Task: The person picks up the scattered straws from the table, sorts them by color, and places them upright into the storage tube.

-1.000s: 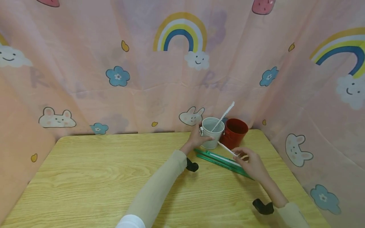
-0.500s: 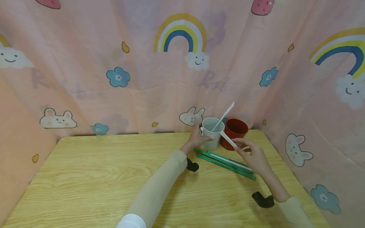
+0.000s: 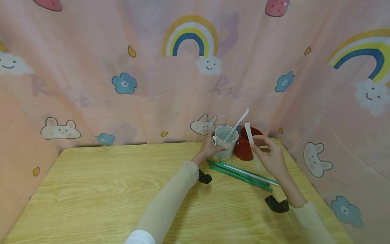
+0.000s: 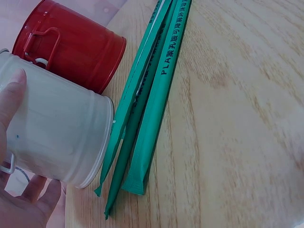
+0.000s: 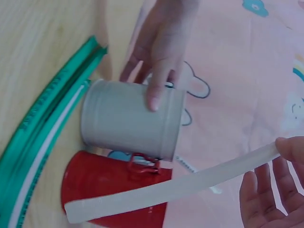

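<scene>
With our left hand point(image 5: 159, 50) we grip the white bucket point(image 5: 128, 114), a red bucket point(image 5: 107, 178) standing just beside it. Near the white bucket's base, long green packets point(image 5: 50, 99) lie on the surface point(image 5: 38, 28). Our right hand point(image 5: 285, 185) pinches a white strip point(image 5: 171, 191) apart from the white bucket.

Wood-grain bench point(image 3: 122, 189) — supports one upright white bucket point(image 3: 225, 155) and, just beside it, one red bucket point(image 3: 242, 150); green straw packets point(image 4: 156, 102) lie close together in front.

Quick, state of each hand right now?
Left hand: holding the white bucket by its side, thumb across the outer wall.
Right hand: holding a white strip, pinched between thumb and fingers.
</scene>
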A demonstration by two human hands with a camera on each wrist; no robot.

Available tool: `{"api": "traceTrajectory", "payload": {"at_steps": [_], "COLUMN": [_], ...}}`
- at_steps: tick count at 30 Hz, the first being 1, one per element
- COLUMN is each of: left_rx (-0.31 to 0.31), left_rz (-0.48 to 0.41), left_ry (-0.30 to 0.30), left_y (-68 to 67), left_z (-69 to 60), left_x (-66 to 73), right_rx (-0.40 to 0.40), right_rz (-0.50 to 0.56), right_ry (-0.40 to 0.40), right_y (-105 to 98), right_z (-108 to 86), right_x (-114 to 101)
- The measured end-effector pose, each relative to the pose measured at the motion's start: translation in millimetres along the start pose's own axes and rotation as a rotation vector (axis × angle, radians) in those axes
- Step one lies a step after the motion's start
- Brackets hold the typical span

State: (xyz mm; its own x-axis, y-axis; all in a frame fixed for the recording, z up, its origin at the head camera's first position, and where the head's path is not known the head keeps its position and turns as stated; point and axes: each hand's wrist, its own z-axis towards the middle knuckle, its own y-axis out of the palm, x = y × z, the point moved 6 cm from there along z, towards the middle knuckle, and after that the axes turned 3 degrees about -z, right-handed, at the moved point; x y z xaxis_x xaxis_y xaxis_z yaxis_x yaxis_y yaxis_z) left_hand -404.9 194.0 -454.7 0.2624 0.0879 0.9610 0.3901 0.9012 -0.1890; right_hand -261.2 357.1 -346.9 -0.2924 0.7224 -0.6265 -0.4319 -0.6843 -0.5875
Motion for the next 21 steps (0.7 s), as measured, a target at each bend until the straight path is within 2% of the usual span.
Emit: {"api": "traceTrajectory", "payload": {"at_steps": [10,16,21], "left_rx": [0.002,-0.001,0.002], "left_rz": [0.029,0.028,0.007], "left_ry": [-0.019,-0.011,-0.012], "left_y": [0.6,0.5,-0.3], "left_z": [0.1,-0.2,-2.3], "left_x": [-4.1,-0.4,0.5], "right_rx": [0.092,0.175,0.223], "right_rz": [0.126,0.263,0.308], "right_ry": [0.074,0.049,0.018], "right_y": [-7,-12,-14], "right_z": [19.4,32.3,39.5], "right_x": [-10,-20,-27]}}
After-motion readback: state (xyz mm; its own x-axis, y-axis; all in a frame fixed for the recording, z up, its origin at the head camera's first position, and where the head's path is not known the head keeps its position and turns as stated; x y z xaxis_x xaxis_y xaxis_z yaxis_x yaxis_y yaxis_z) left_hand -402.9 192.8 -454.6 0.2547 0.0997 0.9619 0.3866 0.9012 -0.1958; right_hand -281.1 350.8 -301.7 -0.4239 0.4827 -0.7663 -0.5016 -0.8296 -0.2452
